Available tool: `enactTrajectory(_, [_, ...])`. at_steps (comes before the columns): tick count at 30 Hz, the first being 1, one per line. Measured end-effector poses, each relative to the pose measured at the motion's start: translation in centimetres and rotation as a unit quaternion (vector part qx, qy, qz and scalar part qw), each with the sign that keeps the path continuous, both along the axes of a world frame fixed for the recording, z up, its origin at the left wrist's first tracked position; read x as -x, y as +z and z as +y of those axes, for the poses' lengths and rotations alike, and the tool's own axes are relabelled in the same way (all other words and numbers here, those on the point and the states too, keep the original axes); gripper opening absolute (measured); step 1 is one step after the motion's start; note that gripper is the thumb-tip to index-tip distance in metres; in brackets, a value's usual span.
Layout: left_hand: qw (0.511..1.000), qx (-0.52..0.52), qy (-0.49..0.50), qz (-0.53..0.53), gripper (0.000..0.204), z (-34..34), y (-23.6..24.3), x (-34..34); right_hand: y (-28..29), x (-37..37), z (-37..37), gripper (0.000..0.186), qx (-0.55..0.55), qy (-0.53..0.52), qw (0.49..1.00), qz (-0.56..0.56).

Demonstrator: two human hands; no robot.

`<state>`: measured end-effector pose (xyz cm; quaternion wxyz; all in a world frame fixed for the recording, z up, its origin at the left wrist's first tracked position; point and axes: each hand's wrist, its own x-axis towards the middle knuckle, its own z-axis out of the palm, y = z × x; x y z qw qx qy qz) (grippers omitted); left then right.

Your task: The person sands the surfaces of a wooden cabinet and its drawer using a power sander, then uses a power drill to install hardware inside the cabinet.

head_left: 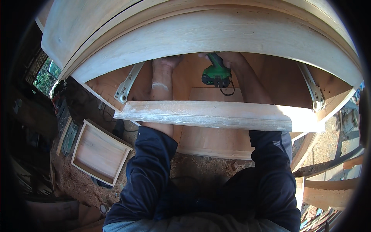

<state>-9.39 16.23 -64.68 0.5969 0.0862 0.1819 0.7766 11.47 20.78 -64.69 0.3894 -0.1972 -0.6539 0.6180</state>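
Observation:
Both my forearms reach behind a pale wooden rail (212,115) into the open front of a curved wooden cabinet (216,33). My right hand (232,58) is closed around the handle of a green and black cordless drill (216,71). The drill's battery base faces me, with a dark strap loop hanging from it; its front end is hidden beneath the cabinet's upper edge. Left of the drill, my left hand (170,61) is up against that same edge inside the cabinet. The upper edge hides most of its fingers, so what they touch cannot be seen.
Metal drawer slides, a left one (129,83) and a right one (312,89), flank the opening. A shallow wooden drawer (127,150) lies on the sawdust-covered floor at left. Curved wooden pieces (328,193) stand at lower right. The rail crosses close over my forearms.

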Motion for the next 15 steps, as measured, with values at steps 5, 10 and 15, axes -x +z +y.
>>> enactTrajectory(5, [1.000, -0.011, -0.012, 0.022, 0.039, 0.21, -0.21, 0.42, -0.43, 0.30, -0.01, 0.030, -0.006, -0.018, 1.000, 0.012])
enactTrajectory(10, [1.000, -0.001, -0.003, 0.013, 0.039, 0.16, -0.01, 0.45, -0.11, 0.35, -0.38, 0.030, -0.010, -0.015, 1.000, 0.001])
enactTrajectory(15, [0.998, -0.040, -0.032, -0.029, 0.038, 0.47, 0.04, 0.55, -0.28, 0.25, -0.23, 0.028, 0.017, -0.012, 1.000, 0.018])
